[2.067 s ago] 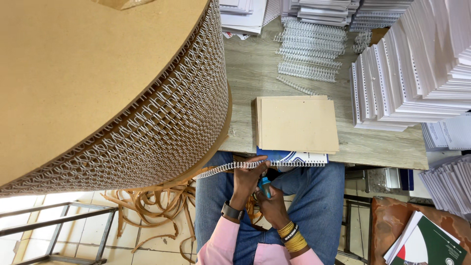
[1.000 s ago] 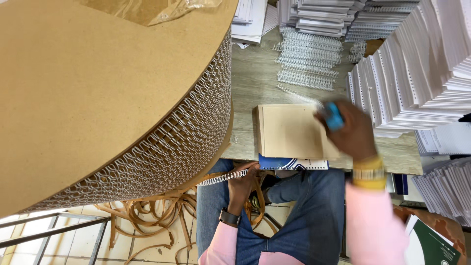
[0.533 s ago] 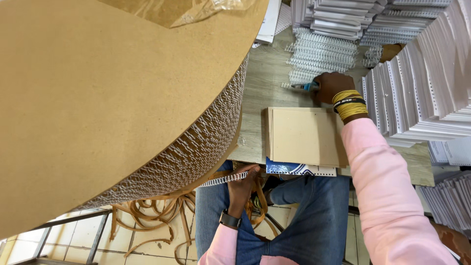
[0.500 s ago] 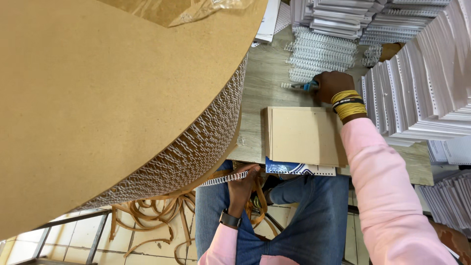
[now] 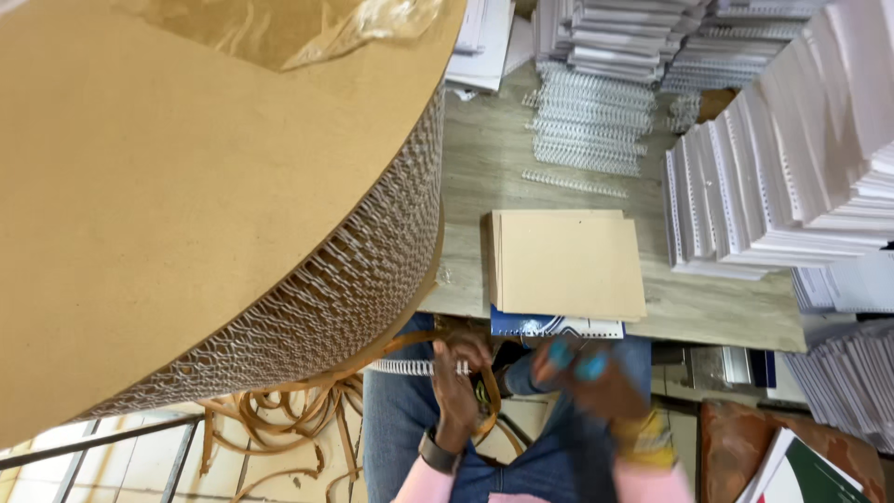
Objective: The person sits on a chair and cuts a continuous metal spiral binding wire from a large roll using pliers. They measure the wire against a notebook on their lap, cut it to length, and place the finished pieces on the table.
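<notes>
The left hand is curled around one end of a short white wire binding coil, fingers folded over it just below the table edge, above the lap in blue denim. A thin tan paper strip arcs over that hand and runs back to the big reel. The right hand is motion-blurred; it seems to carry a small blue-handled tool, but how firmly its fingers close cannot be told.

Just above both hands, a spiral-bound notebook with a blue cover pokes out over the table's near edge, its white coil along that edge. On it lies a square stack of matte brown cardboard covers, flat, corners squared.

The pale wood-grain table has a bare strip between the cardboard and the huge reel of white looped binding wire with a smooth brown cardboard flange, which overhangs the left side and crowds the left hand. Behind, ribbed white binding coils lie in rows. To the right, tall stacks of punched white paper wall the table. Loose tan paper strips tangle on the floor.
</notes>
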